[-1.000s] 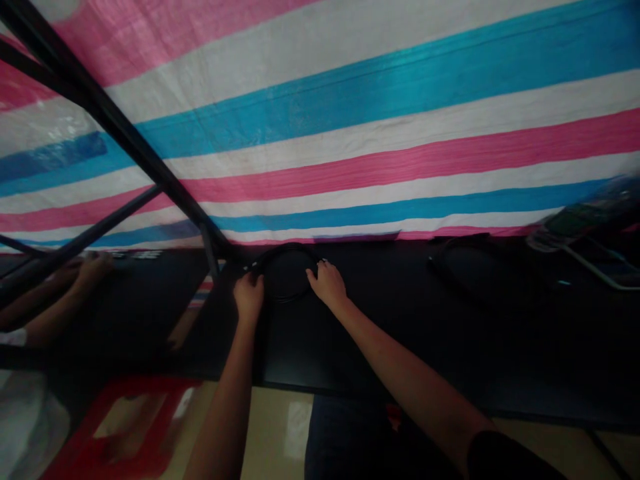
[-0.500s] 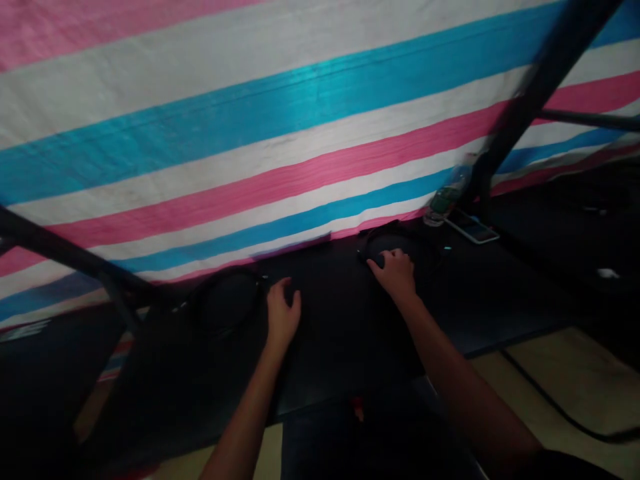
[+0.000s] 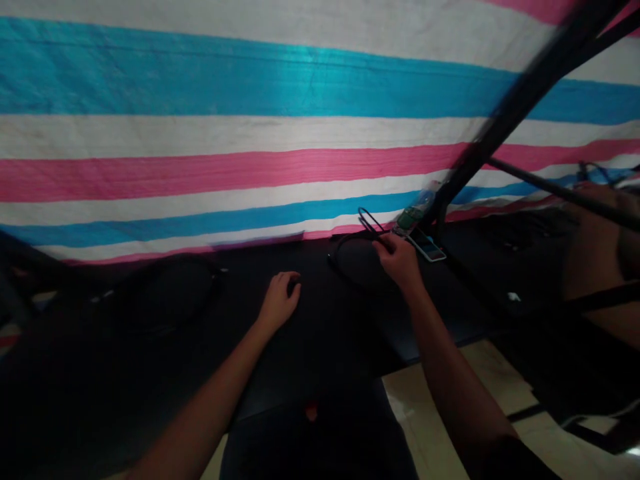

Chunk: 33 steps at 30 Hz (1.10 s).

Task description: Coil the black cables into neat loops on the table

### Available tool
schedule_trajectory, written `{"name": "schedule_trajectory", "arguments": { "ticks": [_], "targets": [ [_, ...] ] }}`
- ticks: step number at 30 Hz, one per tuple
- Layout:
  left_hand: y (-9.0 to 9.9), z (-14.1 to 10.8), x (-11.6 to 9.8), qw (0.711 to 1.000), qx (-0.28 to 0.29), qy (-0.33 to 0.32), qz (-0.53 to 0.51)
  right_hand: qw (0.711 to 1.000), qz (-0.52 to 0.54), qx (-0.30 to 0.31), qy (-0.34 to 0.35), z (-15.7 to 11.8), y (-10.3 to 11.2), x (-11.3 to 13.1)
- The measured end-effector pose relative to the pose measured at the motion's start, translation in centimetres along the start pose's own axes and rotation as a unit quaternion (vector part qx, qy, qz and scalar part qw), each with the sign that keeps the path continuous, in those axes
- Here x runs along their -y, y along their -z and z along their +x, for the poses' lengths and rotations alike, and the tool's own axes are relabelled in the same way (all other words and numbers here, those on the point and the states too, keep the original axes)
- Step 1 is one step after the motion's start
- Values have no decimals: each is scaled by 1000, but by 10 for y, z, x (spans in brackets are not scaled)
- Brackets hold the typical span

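My right hand pinches a thin black cable. Part of this cable arches up above my fingers against the striped sheet, and the rest curves down over the black tabletop. To its left my left hand rests on the tabletop, fingers loosely curved, with a gap between thumb and fingers and nothing held. Farther left lies a second coiled black cable, with pale metal ends. Its outline is hard to make out on the dark surface.
A clear bottle with a green label leans behind a phone. A black slanted frame bar crosses the right side. A striped sheet hangs behind. At the far right another person's arm is near a small white object.
My right hand has taken hold of the right cable and lifted part of it. My left hand has drawn its fingers in a little. The view has turned right, bringing another person into sight.
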<state>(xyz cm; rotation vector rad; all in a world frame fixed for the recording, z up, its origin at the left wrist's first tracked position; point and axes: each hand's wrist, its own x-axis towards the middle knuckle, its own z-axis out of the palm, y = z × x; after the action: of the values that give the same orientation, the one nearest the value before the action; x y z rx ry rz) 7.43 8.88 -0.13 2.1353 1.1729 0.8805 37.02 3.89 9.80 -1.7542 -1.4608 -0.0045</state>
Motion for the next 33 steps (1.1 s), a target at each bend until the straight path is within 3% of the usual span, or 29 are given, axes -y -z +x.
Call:
{"name": "schedule_trajectory", "arguments": {
  "ticks": [4, 7, 10, 13, 18, 21, 24, 26, 28, 31, 33],
  "targets": [
    [3, 1, -4, 1000, 8, -3, -29, 997, 34, -56, 40, 1, 53, 33],
    [5, -1, -5, 999, 31, -12, -36, 996, 33, -36, 76, -20, 61, 68],
    [5, -4, -3, 999, 22, -46, -7, 990, 45, 66, 112, -50, 39, 94],
    [0, -7, 2, 995, 14, -97, 34, 977, 68, 156, 126, -79, 4, 102],
    [-1, -3, 14, 986, 80, -141, 37, 946, 57, 306, 96, -116, -35, 107],
    [14, 3, 20, 981, 120, -154, -4, 927, 87, 353, 94, -130, -44, 112],
    [41, 8, 26, 986, 135, -96, -15, 939, 97, 314, 98, -126, -51, 101],
    [59, 10, 30, 994, 98, 5, 43, 974, 49, 218, 47, -113, -57, 83],
    [73, 11, 33, 985, 6, 104, 138, 988, -29, 149, -36, -97, -63, 63],
    [79, 11, 39, 959, -119, 135, 219, 969, -99, 195, -117, -77, -74, 47],
    [73, 13, 42, 963, -142, 103, 207, 960, -107, 230, -121, -72, -85, 50]
  ]
}}
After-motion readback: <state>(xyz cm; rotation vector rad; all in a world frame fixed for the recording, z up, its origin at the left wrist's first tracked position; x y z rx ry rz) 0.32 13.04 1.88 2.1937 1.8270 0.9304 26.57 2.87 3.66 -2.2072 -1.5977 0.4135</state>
